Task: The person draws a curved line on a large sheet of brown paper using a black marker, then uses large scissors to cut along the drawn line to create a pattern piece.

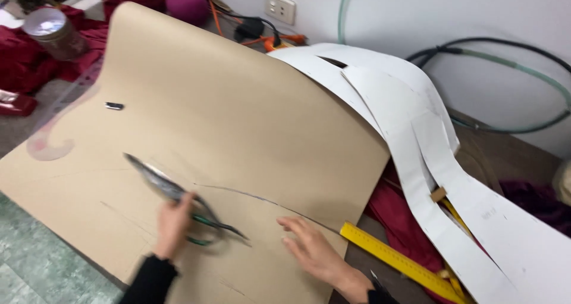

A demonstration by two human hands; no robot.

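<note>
Left hand (172, 223) clamped in its grip on green-handled scissors (172, 191), right hand (312, 250) flat with fingers spread, both on the brown pattern paper (238, 119).

For a clean cut, the blades should probably follow the drawn curve (262, 200) between the hands while the flat hand pins the sheet. Beyond the paper's right edge lie a yellow ruler (395, 259) and white pattern pieces (416, 131). Blade opening is blurred; the table under the paper is hidden.

place: sewing workshop | signs: brown pattern paper (238, 119), white pattern pieces (416, 137), yellow ruler (398, 261), red fabric (35, 54)
</note>
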